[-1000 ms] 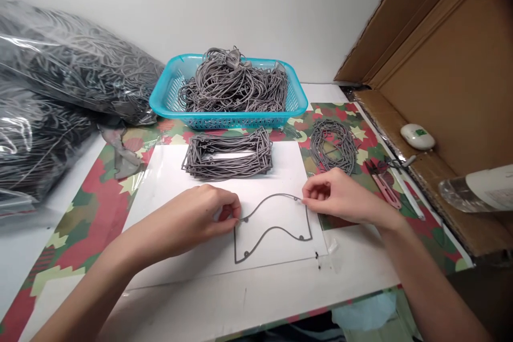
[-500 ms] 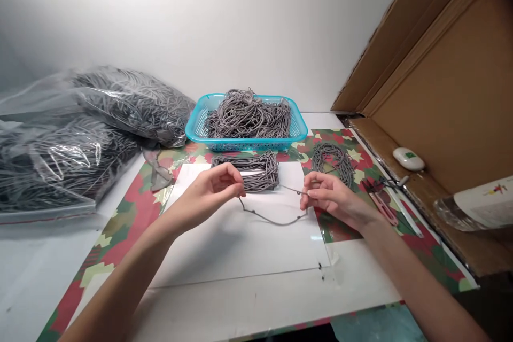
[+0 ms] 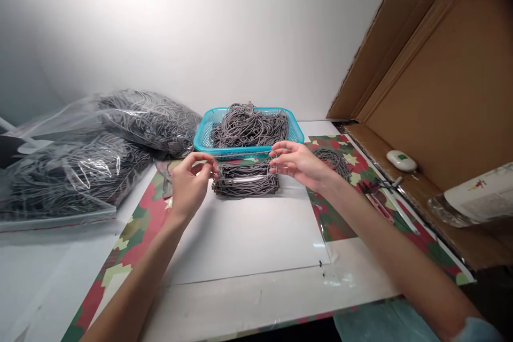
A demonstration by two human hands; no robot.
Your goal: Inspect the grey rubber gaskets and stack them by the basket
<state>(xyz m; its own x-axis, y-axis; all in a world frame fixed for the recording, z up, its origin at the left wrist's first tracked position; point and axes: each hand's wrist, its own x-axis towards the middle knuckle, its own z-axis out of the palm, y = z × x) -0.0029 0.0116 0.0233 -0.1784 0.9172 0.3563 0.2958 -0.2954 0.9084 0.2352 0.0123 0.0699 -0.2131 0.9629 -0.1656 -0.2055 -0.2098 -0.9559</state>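
Note:
Between my two hands a thin grey cord loop (image 3: 242, 155) is stretched sideways, level and nearly straight. My left hand (image 3: 189, 181) pinches its left end between thumb and fingers. At the other end, my right hand (image 3: 300, 164) has its fingertips closed on the cord. Just beneath them a neat stack of grey cord loops (image 3: 246, 188), laid out as a rectangle, rests on a white sheet (image 3: 248, 240). Behind it stands a blue plastic basket (image 3: 298, 133) heaped with tangled grey cords (image 3: 250, 127). Parts of the held loop are hidden by my fingers.
Clear plastic bags (image 3: 152, 117) full of grey cords lie at the left. On the right are a loose coil of cords (image 3: 335, 163), a pink-handled tool (image 3: 379, 207), a white pen-like stick (image 3: 404, 216), a white rounded object (image 3: 401, 161), a bottle (image 3: 481, 195) and cardboard (image 3: 441, 64).
The loop hung slack in front of the stack; now it is pulled taut above it. Both hands have moved away from me, the right one also leftward. The view has shifted slightly.

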